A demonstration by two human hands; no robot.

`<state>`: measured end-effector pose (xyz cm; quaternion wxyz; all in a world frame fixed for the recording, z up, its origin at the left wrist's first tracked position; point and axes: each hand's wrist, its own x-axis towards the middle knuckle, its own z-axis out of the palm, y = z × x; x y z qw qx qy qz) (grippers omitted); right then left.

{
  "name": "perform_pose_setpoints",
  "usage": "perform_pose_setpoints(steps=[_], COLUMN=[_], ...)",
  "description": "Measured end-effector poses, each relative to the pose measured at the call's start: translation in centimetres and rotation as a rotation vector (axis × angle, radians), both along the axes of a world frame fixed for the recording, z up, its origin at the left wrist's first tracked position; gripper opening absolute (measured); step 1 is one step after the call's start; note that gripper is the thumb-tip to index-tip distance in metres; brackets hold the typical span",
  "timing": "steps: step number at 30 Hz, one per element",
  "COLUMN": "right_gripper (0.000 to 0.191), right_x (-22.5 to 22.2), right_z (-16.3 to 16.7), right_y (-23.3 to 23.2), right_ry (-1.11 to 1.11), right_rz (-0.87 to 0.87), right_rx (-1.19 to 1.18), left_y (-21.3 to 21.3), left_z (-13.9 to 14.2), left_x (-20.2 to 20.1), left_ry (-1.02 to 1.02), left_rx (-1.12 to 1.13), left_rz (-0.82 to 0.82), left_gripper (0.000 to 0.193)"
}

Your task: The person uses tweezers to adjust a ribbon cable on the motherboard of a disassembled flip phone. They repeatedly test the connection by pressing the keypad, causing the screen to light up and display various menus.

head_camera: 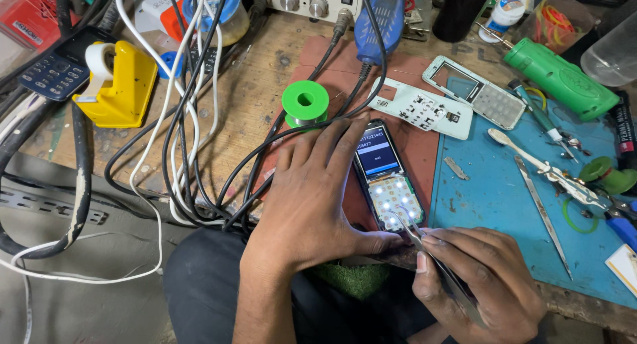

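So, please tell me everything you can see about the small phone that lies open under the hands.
The phone is a small dark bar handset lying flat on the reddish mat. Its front cover is off, so the pale keypad sheet shows, with bright white lights glowing. The screen is lit. The left hand holds its left edge; the right hand touches metal tweezers to its lower end.

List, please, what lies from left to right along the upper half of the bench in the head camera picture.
Dark keypad phone → yellow tape dispenser → green solder spool → white keypad board → phone front frame → green cylindrical tool.
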<state>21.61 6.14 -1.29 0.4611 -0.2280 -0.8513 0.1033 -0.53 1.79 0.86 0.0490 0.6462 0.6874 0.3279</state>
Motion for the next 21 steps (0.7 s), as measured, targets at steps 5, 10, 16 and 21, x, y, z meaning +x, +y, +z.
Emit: perform_pose_setpoints(steps=[5, 10, 16, 21], right_gripper=[0.022, 0.023, 0.023, 0.023], right_x=[-0.4, -0.5, -0.3, -0.5], right_z=[-0.3, -0.3, -0.2, -0.6], right_y=[-0.1, -0.1, -0.1, -0.1], right_ry=[0.063, 0.074, 0.026, 0.07], right_rz=[-0.019, -0.01, 0.003, -0.025], right_rx=[0.0, 0.021, 0.009, 0.026], left_y=[-2.5, -3.1, -2.6, -2.7], left_z=[0.3, -0.4, -0.6, -1.1], left_x=[-0.1, 0.4, 0.8, 0.9], left_ry=[0.002, 0.025, 0.064, 0.02], left_rx=[0.08, 0.058, 0.046, 0.084], left_rz=[0.134, 0.248, 0.284, 0.251], left_gripper=[0.137, 0.132, 0.131, 0.129])
